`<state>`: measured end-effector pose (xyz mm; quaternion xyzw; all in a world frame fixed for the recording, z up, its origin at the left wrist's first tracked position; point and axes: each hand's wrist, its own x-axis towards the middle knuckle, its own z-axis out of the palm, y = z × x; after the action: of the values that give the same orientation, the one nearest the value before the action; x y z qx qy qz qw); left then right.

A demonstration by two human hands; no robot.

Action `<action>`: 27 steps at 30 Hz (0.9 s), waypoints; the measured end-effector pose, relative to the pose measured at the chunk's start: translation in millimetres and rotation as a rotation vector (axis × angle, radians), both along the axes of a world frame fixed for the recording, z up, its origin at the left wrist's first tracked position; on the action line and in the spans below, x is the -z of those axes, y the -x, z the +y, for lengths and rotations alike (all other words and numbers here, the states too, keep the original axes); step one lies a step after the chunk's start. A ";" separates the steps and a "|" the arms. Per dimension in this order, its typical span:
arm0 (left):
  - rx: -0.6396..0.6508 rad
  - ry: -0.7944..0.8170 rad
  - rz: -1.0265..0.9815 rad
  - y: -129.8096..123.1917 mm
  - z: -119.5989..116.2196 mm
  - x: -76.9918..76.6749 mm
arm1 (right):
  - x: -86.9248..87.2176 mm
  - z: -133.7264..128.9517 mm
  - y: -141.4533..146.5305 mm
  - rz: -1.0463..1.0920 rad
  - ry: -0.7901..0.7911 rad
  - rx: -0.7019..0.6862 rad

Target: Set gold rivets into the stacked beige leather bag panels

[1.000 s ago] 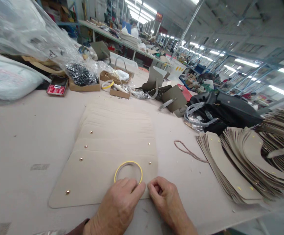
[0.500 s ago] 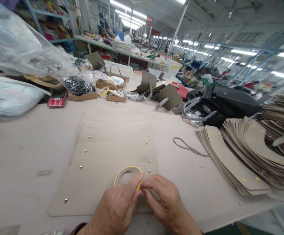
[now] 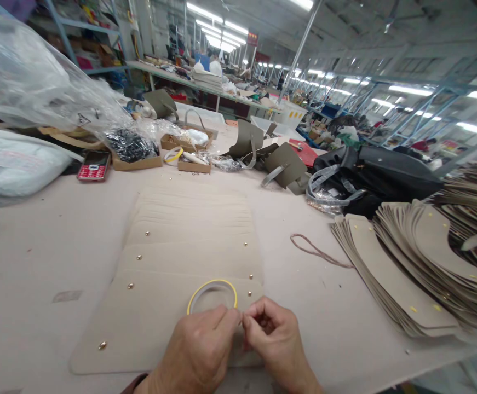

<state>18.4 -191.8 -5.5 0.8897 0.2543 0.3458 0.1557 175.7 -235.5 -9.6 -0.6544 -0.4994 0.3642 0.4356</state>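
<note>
A thin roll of yellow-edged tape stands up from my left hand, whose fingers are closed round its lower right part. Close beside it, my right hand makes a pinch with thumb and forefinger near the tape's edge; whatever lies in that pinch is too small to make out. Both hands are over the nearest of several overlapping beige leather panels. Gold-coloured metal studs sit along the panels' left and right sides.
Stacked curved beige pieces with yellow tape bits lie at the right. A looped brown cord is beside them. Farther back are a black bag, olive leather pieces, small cardboard boxes, another tape roll and a red phone.
My right hand's fingers have curled in more and moved slightly away from my left hand. My left hand has turned a little, keeping the tape roll. The view has shifted slightly.
</note>
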 end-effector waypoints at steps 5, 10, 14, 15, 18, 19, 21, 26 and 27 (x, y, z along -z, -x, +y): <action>0.005 -0.066 0.067 -8.5 -4.6 11.6 | 7.0 12.4 -23.0 0.293 0.297 0.145; -0.057 0.001 0.363 -10.1 -4.4 26.8 | 7.6 23.1 -37.4 0.148 0.352 0.104; -0.042 0.001 0.429 -11.7 -4.3 29.0 | 6.6 27.5 -34.4 0.049 0.361 0.032; -0.042 -0.005 0.433 -11.8 -4.3 28.9 | 5.8 28.3 -33.1 0.004 0.351 0.012; -0.035 -0.007 0.429 -11.3 -4.2 29.3 | 1.8 30.7 -29.7 -0.167 0.286 -0.043; -0.030 -0.001 0.421 -11.0 -4.2 29.8 | 0.6 31.5 -28.8 -0.219 0.265 -0.057; -0.022 0.014 0.403 -10.5 -4.1 30.6 | -0.6 33.2 -27.6 -0.292 0.245 -0.075; -0.023 0.060 0.414 -10.1 -4.6 30.4 | 4.8 29.8 -32.0 -0.321 0.275 -0.038; -0.023 0.069 0.424 -10.2 -4.8 30.2 | 6.3 26.9 -33.8 -0.300 0.280 -0.008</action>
<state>28.6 -196.7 -35.8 0.9337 0.3031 0.1438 0.1253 209.4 -208.6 -15.9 -0.7535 -0.5057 0.3301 0.2598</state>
